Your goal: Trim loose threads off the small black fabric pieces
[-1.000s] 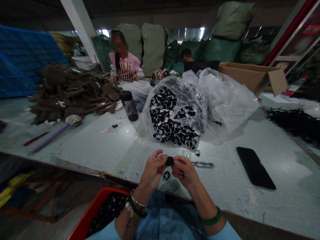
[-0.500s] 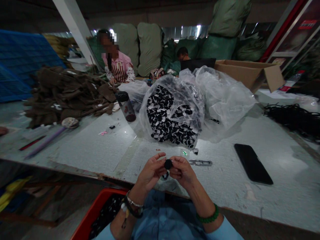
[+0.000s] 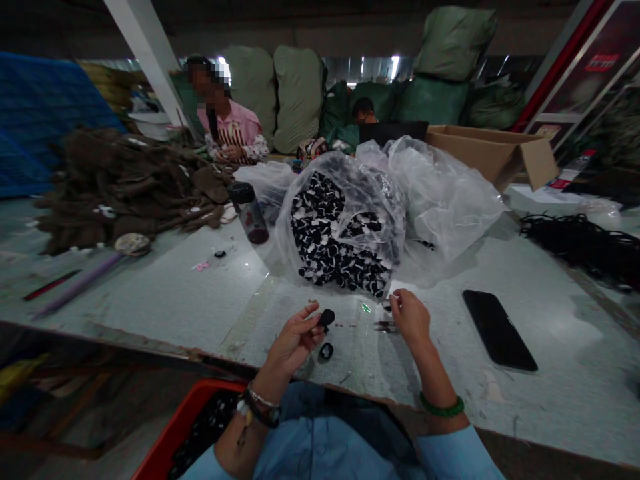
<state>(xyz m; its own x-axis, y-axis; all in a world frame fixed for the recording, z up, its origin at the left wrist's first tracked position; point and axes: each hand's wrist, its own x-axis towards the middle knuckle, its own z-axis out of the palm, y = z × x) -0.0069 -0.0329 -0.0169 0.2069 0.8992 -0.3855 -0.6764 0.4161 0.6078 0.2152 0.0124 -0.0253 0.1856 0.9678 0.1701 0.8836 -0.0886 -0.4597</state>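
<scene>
My left hand (image 3: 295, 345) pinches a small round black piece (image 3: 327, 318) between thumb and fingertips, above the workbench (image 3: 165, 307). A second black piece (image 3: 326, 351) lies just below it. My right hand (image 3: 411, 319), fingers bunched, is just beside thread snips (image 3: 385, 327), near the clear plastic bag (image 3: 345, 233) of black-and-white pieces; I cannot tell whether it pinches anything.

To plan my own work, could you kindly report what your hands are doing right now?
Left hand: small black piece pinched. Right hand: beside steel snips. Clear plastic bag of black-and-white pieces just ahead.
</scene>
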